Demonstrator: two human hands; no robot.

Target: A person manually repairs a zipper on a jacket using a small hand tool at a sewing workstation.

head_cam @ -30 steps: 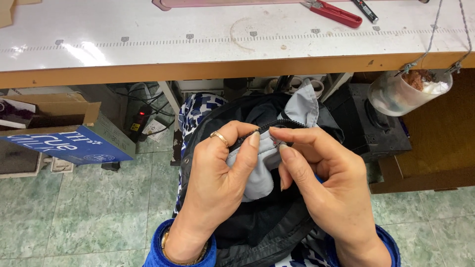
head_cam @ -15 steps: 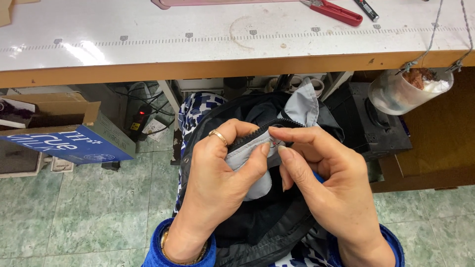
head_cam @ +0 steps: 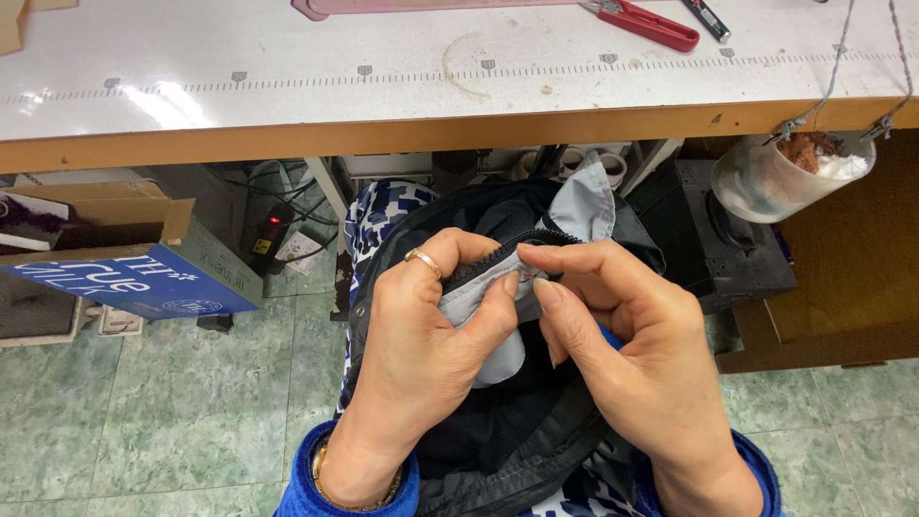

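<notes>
A person seated at a workbench (head_cam: pixel 402 134) holds a black garment (head_cam: pixel 507 440) in the lap, below the bench's wooden edge. The left hand (head_cam: pixel 421 354), a gold ring on one finger, is closed on a fold of grey fabric (head_cam: pixel 479 297), thumb pressed on top and fingers curled beneath. The right hand (head_cam: pixel 632 354) pinches the same fold just beside the left thumb, index finger and thumb meeting at the edge where a black zipper (head_cam: pixel 517 251) runs across the garment. Both hands touch the fabric and nearly touch each other. More grey lining (head_cam: pixel 586 201) stands up behind them, toward the bench.

On the benchtop, near its far edge, lie red-handled snips (head_cam: pixel 643 21), with a measuring scale printed along the white surface. A clear plastic cup (head_cam: pixel 766 187) of scraps hangs by wire hooks from the bench's right end. On the green tiled floor (head_cam: pixel 172 421) to the left sits an open cardboard box (head_cam: pixel 124 251) with a blue side.
</notes>
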